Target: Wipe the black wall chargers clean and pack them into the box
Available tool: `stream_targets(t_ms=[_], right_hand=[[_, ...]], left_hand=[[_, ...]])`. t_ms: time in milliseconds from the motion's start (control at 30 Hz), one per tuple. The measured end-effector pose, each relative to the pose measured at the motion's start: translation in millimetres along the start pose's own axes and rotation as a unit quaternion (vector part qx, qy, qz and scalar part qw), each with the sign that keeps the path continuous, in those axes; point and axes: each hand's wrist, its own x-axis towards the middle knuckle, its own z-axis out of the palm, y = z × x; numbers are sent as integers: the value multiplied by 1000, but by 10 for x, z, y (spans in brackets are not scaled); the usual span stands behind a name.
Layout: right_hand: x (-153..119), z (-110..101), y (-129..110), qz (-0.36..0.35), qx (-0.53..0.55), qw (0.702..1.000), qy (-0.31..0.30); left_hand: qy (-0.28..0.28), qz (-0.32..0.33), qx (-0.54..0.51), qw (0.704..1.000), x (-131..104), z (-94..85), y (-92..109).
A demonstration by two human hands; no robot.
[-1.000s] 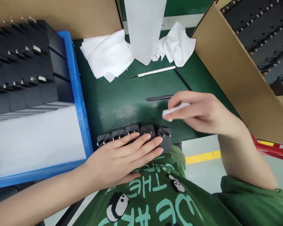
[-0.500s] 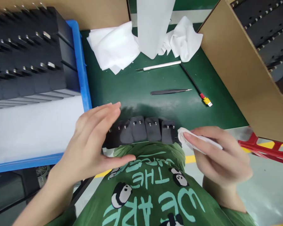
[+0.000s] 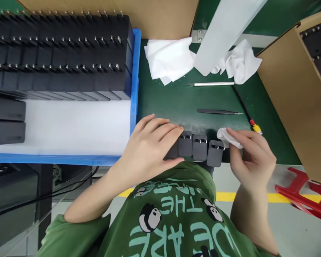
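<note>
Along the near edge of the green table [image 3: 166, 103] stands a row of black plug adapters [image 3: 199, 147] with metal prongs facing up. My left hand [image 3: 152, 144] lies over the left part of the row, thumb on the near side and fingers on the far side, hiding the adapters beneath. At the right end, one adapter [image 3: 215, 153] is slightly tilted and sits nearer the edge. My right hand [image 3: 250, 151] pinches a folded white cloth [image 3: 227, 137] just right of that adapter.
A blue-rimmed tray [image 3: 135, 78] of black adapters is at left. Behind the row lie tweezers [image 3: 216, 111], a white-handled tool [image 3: 214, 84], a cable [image 3: 243, 103] and white cloths [image 3: 169, 59]. A cardboard box [image 3: 291, 92] stands at right, with a red frame [image 3: 296, 189] below.
The view has shifted left. My left hand has moved from beside the row onto its left part. My right hand still holds the cloth near the right end.
</note>
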Motion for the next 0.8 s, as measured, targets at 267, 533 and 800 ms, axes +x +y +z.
stream_targets(t_ms=[267, 533, 800], right_hand=[[8, 64, 22, 31, 18, 999, -1], [-30, 69, 100, 29, 10, 999, 16], [-50, 91, 102, 31, 21, 999, 9]], left_hand=[[32, 14, -42, 999, 54, 7, 81], [79, -16, -140, 987, 56, -87, 172], [150, -11, -168, 974, 36, -243, 291]])
